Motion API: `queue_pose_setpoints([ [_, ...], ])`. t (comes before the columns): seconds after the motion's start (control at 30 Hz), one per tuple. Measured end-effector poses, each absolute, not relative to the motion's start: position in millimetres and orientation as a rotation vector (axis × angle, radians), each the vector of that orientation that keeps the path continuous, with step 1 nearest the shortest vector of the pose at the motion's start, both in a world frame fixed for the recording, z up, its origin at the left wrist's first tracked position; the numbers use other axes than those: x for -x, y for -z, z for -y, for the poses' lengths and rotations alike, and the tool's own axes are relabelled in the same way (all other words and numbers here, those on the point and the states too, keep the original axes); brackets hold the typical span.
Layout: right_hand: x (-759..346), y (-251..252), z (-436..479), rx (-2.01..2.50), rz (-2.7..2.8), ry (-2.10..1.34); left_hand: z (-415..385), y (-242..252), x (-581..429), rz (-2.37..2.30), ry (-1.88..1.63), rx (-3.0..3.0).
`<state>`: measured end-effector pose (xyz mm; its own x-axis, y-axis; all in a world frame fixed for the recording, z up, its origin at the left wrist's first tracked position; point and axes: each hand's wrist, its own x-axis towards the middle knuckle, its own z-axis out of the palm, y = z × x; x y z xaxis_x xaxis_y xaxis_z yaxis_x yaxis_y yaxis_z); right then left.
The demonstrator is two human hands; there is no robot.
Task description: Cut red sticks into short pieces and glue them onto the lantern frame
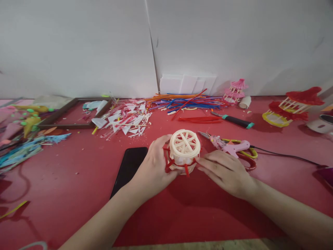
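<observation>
A round cream craft piece (pixel 185 143) with a spoked, wheel-like top is held up above the red table. Short red strips (pixel 186 170) stick out around its middle. My left hand (pixel 153 163) is wrapped round its left side, with the thumb below. On the other side, my right hand (pixel 226 170) has its fingertips closed at a red strip on the piece's right edge. A black phone (pixel 130 166) lies on the table, partly behind my left forearm. Just past my right hand are a pink glue gun (pixel 234 147) and scissors (pixel 251 162).
Bundled coloured stems (pixel 187 103), red strips (pixel 200 119) and a black-handled cutter (pixel 238 121) lie farther back. White and pink scraps (pixel 127 118) and a dark frame (pixel 70 126) are at left. Small pagoda models, pink (pixel 235 91) and red (pixel 293 106), stand right. A cord (pixel 286 152) crosses the table.
</observation>
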<state>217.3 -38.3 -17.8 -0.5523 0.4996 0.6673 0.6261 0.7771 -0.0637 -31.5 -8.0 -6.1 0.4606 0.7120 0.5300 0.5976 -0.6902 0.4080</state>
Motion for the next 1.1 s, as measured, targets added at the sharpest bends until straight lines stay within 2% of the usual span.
queue_pose_setpoints([
  [1.1,-214.8,11.6,41.0,0.792,2.181,0.3,8.4,5.5,30.4,-1.146,-1.046,-2.54],
])
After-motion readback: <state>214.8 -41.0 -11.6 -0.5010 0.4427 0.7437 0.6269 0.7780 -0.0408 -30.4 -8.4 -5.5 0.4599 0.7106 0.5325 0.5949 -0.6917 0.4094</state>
